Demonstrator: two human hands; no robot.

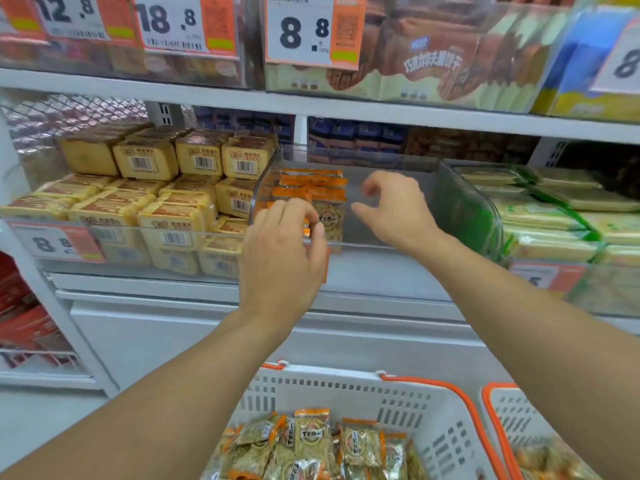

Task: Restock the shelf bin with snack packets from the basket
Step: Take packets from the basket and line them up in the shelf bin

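A clear plastic shelf bin sits on the middle shelf, with orange-and-gold snack packets stacked in its left part. My left hand reaches over the bin's front rim, and its curled fingers and thumb pinch a snack packet standing at the front of the stack. My right hand hovers inside the bare right part of the bin, fingers loosely curled, holding nothing. Below me, the white basket with orange handles holds several more of the same packets.
Yellow boxed cakes fill the bin to the left, and green-and-cream packs fill the one to the right. A second basket stands at the lower right. The shelf above carries price tags and brown biscuit packs.
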